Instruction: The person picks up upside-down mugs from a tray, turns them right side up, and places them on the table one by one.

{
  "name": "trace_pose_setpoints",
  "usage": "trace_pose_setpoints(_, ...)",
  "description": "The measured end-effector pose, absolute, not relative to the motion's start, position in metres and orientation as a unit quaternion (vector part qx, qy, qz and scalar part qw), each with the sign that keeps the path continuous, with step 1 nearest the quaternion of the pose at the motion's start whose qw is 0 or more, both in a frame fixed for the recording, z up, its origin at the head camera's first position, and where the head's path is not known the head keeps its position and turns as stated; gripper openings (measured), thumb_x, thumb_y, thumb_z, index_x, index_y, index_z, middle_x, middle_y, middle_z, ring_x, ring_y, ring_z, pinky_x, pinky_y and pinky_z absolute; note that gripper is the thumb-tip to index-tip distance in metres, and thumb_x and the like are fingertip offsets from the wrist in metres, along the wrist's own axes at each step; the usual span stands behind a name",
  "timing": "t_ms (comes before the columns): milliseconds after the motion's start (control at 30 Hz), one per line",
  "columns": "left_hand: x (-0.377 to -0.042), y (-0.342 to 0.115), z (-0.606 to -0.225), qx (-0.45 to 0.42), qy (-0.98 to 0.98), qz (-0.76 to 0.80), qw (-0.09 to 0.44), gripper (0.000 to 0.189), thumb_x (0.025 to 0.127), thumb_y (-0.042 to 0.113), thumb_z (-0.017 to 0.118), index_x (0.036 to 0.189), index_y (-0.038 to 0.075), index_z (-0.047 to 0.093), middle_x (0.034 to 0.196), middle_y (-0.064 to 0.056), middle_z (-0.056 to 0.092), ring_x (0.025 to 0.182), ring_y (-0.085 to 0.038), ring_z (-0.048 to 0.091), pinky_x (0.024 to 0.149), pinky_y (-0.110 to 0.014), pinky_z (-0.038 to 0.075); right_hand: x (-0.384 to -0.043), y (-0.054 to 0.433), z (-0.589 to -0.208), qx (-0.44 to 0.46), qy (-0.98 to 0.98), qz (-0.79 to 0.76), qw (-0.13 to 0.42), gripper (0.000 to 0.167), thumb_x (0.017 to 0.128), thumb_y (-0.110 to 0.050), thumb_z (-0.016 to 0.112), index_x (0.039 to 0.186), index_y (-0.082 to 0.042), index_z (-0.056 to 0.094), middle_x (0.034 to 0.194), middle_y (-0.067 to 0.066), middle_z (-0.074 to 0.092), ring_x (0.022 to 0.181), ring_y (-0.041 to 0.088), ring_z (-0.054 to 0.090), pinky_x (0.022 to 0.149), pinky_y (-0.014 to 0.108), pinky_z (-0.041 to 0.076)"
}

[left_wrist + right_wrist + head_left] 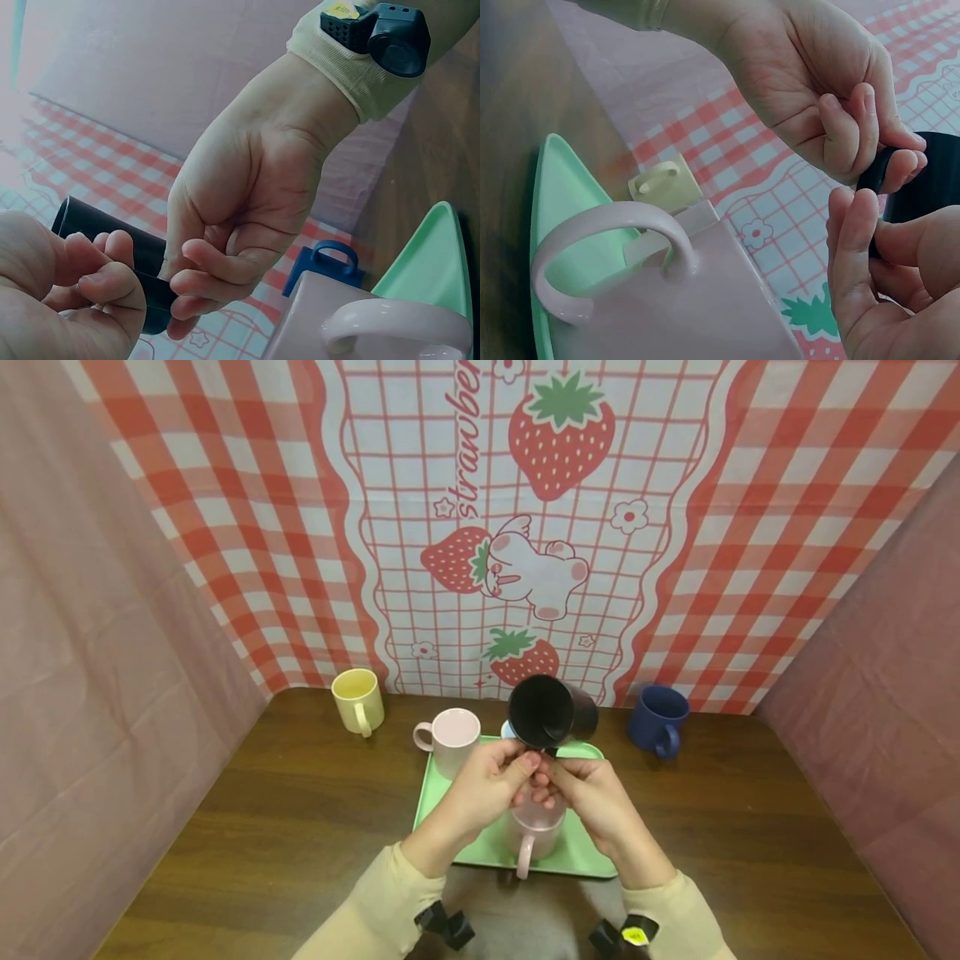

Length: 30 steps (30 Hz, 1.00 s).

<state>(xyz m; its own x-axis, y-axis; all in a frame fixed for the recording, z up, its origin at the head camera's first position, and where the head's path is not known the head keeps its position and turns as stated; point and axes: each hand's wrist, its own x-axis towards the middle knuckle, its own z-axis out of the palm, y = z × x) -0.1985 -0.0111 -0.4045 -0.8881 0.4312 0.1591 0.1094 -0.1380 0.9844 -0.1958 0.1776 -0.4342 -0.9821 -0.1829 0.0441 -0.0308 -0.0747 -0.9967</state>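
Both hands meet over the tray and pinch the handle side of a black mug [542, 714]. The mug is tilted, its dark opening facing the head camera. My left hand [483, 785] grips from the left with thumb and fingers, and my right hand [592, 793] from the right, fingertips close together. In the right wrist view the black handle [871, 178] shows between the fingers of the two hands. Beneath them a pink mug [534, 839] stands on the green tray [585, 856], its handle toward me. The hands partly cover that mug's top.
Another pink mug [454, 739] stands at the tray's back left, handle to the left. A light blue rim [507, 730] peeks out behind the black mug. On the wooden table [300, 827] are a yellow mug [357, 700] at back left and a navy mug [658, 718] at back right.
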Motion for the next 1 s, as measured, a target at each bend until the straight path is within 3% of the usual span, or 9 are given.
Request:
trace_pose_setpoints(333, -0.193, -0.015, -0.398, 0.19, 0.675, 0.71, 0.062, 0.02, 0.111, 0.001, 0.057, 0.107, -0.015, 0.069, 0.089, -0.011, 0.071, 0.069, -0.012, 0.054, 0.059, -0.019, 0.044, -0.194, 0.187, -0.427, -0.118, 0.713, -0.689, 0.058, 0.031, 0.11, -0.005, 0.061, 0.126, 0.021, 0.067, 0.098, 0.011, 0.079, 0.079, 0.015, 0.075, 0.072, 0.026, 0.062)
trace_pose_setpoints(500, -0.195, -0.019, -0.395, 0.165, 0.68, 0.713, 0.045, 0.021, 0.112, 0.002, 0.057, 0.104, -0.013, 0.069, 0.087, -0.01, 0.07, 0.075, -0.011, 0.059, 0.059, -0.019, 0.044, -0.196, 0.192, -0.422, -0.096, 0.735, -0.67, 0.043, 0.032, 0.11, -0.005, 0.063, 0.128, 0.021, 0.068, 0.1, 0.018, 0.076, 0.079, 0.015, 0.077, 0.072, 0.027, 0.063)
trace_pose_setpoints(767, -0.203, -0.031, -0.393, 0.137, 0.684, 0.716, 0.031, 0.024, 0.113, 0.005, 0.056, 0.1, -0.011, 0.069, 0.084, -0.012, 0.069, 0.058, -0.009, 0.046, 0.055, -0.02, 0.04, -0.197, 0.202, -0.418, -0.12, 0.789, -0.603, 0.004, 0.027, 0.107, -0.006, 0.07, 0.122, 0.016, 0.074, 0.091, 0.019, 0.078, 0.075, 0.017, 0.077, 0.067, 0.03, 0.063)
trace_pose_setpoints(1000, -0.215, -0.045, -0.391, 0.107, 0.686, 0.72, 0.003, 0.024, 0.114, 0.006, 0.056, 0.098, -0.009, 0.068, 0.086, -0.009, 0.069, 0.072, -0.011, 0.059, 0.057, -0.02, 0.044, -0.201, 0.215, -0.421, -0.134, 0.863, -0.485, -0.055, 0.019, 0.104, -0.01, 0.076, 0.116, 0.003, 0.082, 0.087, 0.008, 0.08, 0.074, 0.014, 0.074, 0.068, 0.03, 0.064)
